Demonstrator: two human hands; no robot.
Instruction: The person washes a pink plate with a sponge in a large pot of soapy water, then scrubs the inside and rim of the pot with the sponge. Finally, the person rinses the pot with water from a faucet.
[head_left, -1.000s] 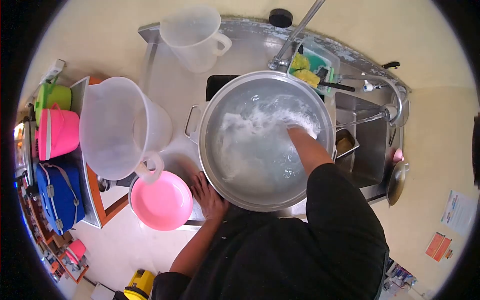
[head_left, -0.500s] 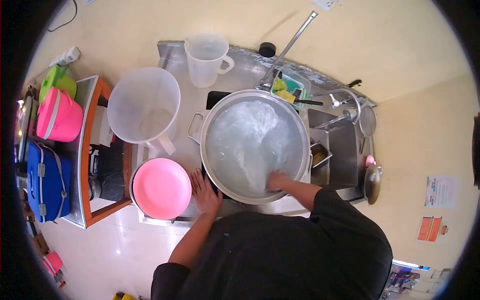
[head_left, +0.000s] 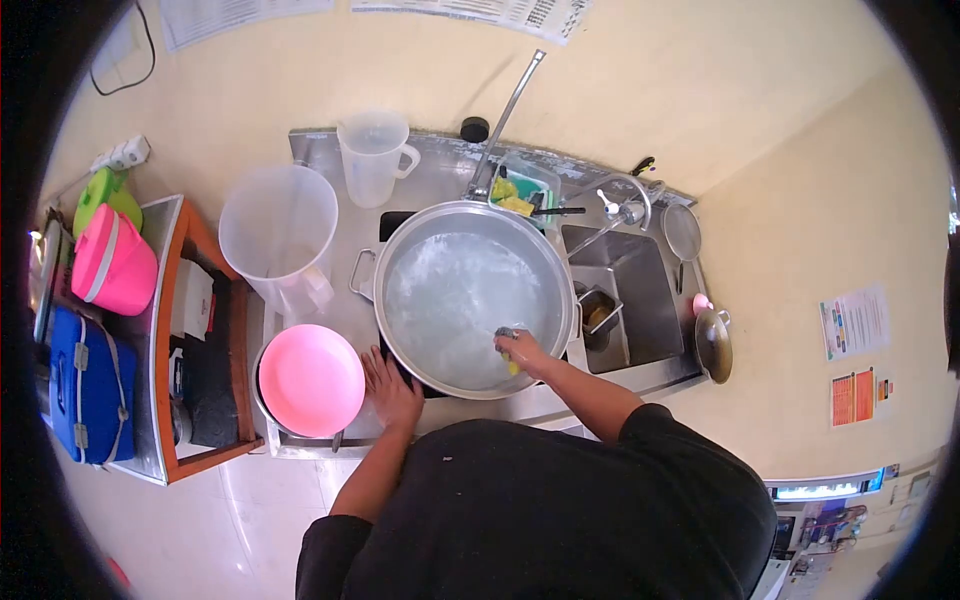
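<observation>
Steel pot (head_left: 470,290) rim crowds pink bowl (head_left: 311,379), left hand (head_left: 390,390) between.

Large steel pot (head_left: 455,290) of foamy water; yellow sponge (head_left: 511,362) inside near rim.

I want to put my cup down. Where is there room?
Bare counter shows between the small jug and the tap. The sink right of the big pot looks mostly open. Around the pink plate and left hand it is crowded.
</observation>
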